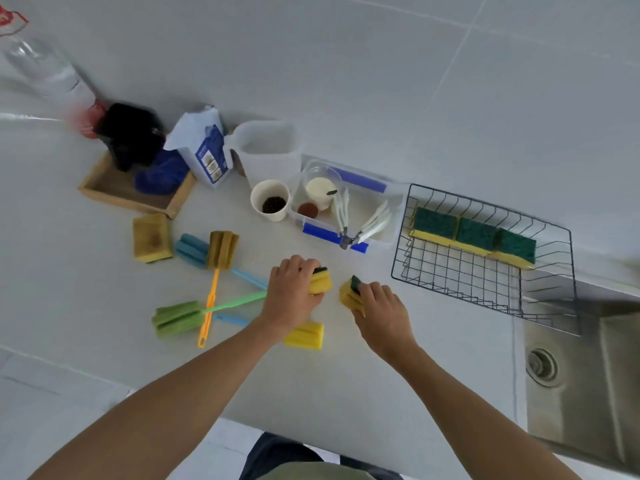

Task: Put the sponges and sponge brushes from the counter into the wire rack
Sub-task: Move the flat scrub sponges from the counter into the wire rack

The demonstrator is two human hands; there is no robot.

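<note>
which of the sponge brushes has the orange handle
The brown-headed sponge brush; its orange handle crosses the green brush, and the blue brush has a blue handle.

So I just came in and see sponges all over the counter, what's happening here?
A person is clearing sponges into the wire rack. Three green-topped sponges already lie along its far side. Each hand grips another one: the left hand a sponge, the right hand a second sponge, both just left of the rack. Two more sponges and the sponge brushes wait on the counter.
</note>
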